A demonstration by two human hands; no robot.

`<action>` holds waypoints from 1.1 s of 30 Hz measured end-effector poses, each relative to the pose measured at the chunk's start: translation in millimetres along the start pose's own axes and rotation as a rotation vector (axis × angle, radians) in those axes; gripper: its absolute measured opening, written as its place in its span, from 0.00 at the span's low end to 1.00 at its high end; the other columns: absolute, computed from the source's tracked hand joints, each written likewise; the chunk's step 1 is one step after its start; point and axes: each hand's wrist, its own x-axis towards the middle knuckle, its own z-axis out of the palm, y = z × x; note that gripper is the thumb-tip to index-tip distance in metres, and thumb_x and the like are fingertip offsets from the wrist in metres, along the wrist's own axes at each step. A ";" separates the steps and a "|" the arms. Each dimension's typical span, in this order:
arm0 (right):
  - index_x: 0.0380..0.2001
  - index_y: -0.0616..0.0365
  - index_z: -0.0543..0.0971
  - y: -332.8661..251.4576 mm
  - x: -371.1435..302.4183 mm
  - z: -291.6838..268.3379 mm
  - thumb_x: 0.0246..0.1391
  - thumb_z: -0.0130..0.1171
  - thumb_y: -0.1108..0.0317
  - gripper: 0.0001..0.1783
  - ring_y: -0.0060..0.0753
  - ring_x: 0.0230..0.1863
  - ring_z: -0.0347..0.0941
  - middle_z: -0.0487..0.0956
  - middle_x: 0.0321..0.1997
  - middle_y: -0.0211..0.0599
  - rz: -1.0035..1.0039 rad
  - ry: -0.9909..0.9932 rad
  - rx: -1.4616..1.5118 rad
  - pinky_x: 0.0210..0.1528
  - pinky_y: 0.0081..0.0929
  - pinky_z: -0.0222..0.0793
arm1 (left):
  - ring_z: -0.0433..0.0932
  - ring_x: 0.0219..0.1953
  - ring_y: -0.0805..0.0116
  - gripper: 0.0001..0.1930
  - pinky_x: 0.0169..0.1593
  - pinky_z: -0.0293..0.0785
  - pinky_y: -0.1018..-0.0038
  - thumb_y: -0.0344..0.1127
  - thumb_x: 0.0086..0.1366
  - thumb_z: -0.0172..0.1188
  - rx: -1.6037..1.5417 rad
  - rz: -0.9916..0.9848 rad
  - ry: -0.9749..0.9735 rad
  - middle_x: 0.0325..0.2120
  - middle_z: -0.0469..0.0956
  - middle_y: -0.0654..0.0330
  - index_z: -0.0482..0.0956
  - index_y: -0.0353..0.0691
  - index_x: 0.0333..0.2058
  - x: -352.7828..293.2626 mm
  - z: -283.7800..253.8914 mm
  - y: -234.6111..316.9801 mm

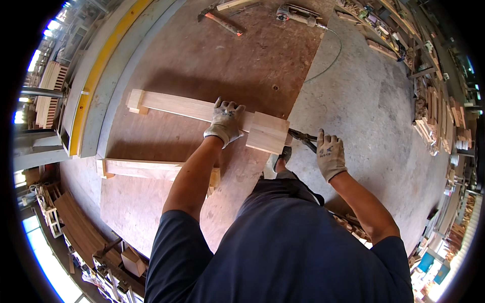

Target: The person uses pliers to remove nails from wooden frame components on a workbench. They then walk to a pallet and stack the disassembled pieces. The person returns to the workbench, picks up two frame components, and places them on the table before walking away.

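Observation:
A long pale wooden beam [177,104] lies across the brown board, a small block under its far left end and a wide square wooden block [268,132] at its right end. My left hand [226,121], in a light work glove, is closed over the beam just left of that block. My right hand [331,154], gloved too, is closed on the handles of a dark tool like pliers [302,136]. The tool's jaws meet the right side of the square block; exactly what they grip is too small to see.
Nearer me lies a second wooden beam [144,167], partly behind my left arm. A hammer [220,23] and a power tool [298,15] with a thin hose rest on the far part of the brown board [242,60]. Timber stacks [433,118] line the right; a yellow-edged rail [91,86] runs left.

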 end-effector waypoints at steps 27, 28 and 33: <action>0.49 0.61 0.80 24.5 24.1 -74.7 0.61 0.56 0.60 0.19 0.58 0.52 0.80 0.83 0.47 0.58 0.035 -0.560 0.544 0.55 0.46 0.75 | 0.65 0.67 0.52 0.41 0.77 0.41 0.51 0.51 0.49 0.73 0.012 -0.004 -0.015 0.61 0.72 0.53 0.71 0.52 0.63 0.5 0.3 2.0; 0.49 0.61 0.80 25.3 22.7 -73.5 0.62 0.57 0.59 0.20 0.59 0.52 0.80 0.83 0.46 0.59 0.051 -0.564 0.596 0.55 0.46 0.75 | 0.64 0.67 0.52 0.41 0.77 0.40 0.51 0.51 0.49 0.73 0.002 -0.003 -0.027 0.61 0.72 0.53 0.71 0.52 0.63 1.5 0.3 1.8; 0.47 0.64 0.79 26.2 14.2 -36.4 0.61 0.59 0.54 0.22 0.62 0.49 0.79 0.83 0.42 0.60 0.081 -0.534 0.875 0.53 0.48 0.73 | 0.64 0.67 0.51 0.42 0.77 0.40 0.51 0.52 0.49 0.74 0.012 -0.002 -0.022 0.61 0.71 0.53 0.71 0.52 0.64 1.6 1.2 1.6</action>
